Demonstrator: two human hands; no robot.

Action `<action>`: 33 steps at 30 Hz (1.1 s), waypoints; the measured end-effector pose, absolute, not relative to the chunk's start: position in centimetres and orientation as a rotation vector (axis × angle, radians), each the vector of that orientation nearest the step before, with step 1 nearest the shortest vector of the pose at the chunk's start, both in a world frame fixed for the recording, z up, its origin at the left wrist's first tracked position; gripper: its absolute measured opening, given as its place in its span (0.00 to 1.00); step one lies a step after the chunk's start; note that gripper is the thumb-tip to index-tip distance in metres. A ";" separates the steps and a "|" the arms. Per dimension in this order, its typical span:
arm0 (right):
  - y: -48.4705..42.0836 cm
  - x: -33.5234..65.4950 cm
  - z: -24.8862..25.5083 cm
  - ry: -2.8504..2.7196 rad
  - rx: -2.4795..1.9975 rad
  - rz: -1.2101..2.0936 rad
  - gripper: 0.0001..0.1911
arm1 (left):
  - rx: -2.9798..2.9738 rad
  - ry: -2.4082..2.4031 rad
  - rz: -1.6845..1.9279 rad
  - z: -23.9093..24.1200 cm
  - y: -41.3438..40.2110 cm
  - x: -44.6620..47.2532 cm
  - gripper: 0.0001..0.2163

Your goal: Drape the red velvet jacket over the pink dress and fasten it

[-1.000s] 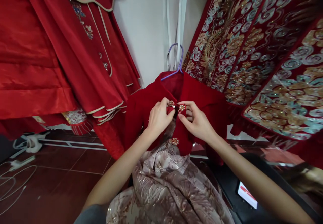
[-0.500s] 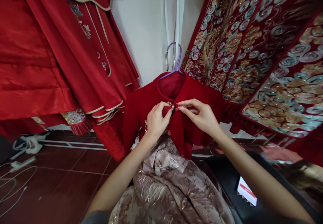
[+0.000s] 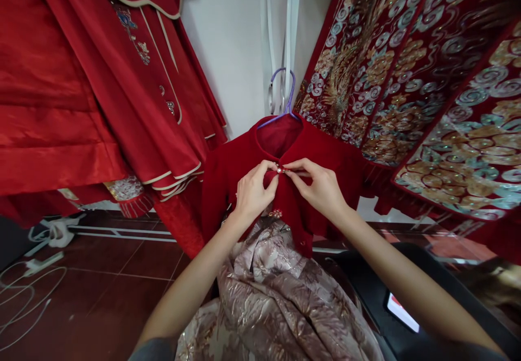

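Note:
A small red velvet jacket (image 3: 325,154) hangs on a purple hanger (image 3: 284,96) in front of me. My left hand (image 3: 252,191) pinches the left front edge at the collar. My right hand (image 3: 319,186) pinches the right front edge. Between the fingertips of both hands sits a pearl flower clasp (image 3: 279,169), with the two edges brought together. A second flower clasp (image 3: 277,214) shows lower on the jacket front. Under the jacket hangs a shiny pink-beige brocade skirt (image 3: 280,301).
Plain red garments (image 3: 101,95) hang at the left. Heavily embroidered red and gold garments (image 3: 427,78) hang at the right. A white wall is behind. White cables (image 3: 28,290) lie on the dark red tile floor. A phone (image 3: 402,312) lies on a black surface at lower right.
The two halves of the top clasp were apart one second ago; my hands have drawn the jacket's front edges together and the clasp pieces now meet.

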State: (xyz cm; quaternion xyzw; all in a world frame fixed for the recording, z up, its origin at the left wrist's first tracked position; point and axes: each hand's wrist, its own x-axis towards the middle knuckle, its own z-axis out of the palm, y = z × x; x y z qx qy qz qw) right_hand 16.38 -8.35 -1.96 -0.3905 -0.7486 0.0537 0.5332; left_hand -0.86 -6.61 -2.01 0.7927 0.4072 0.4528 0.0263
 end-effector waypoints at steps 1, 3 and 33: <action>-8.3 16.4 -2.0 -1.783 -0.937 0.108 0.08 | 2.503 1.250 1.374 -1.8 -6.6 -1.0 0.08; -8.2 16.3 -2.1 -1.779 -0.947 0.064 0.08 | 2.599 1.228 1.320 -1.2 -6.5 -1.2 0.08; -5.8 16.8 -1.9 -1.754 -0.813 0.516 0.10 | 2.935 1.015 1.120 0.4 -4.4 -0.8 0.04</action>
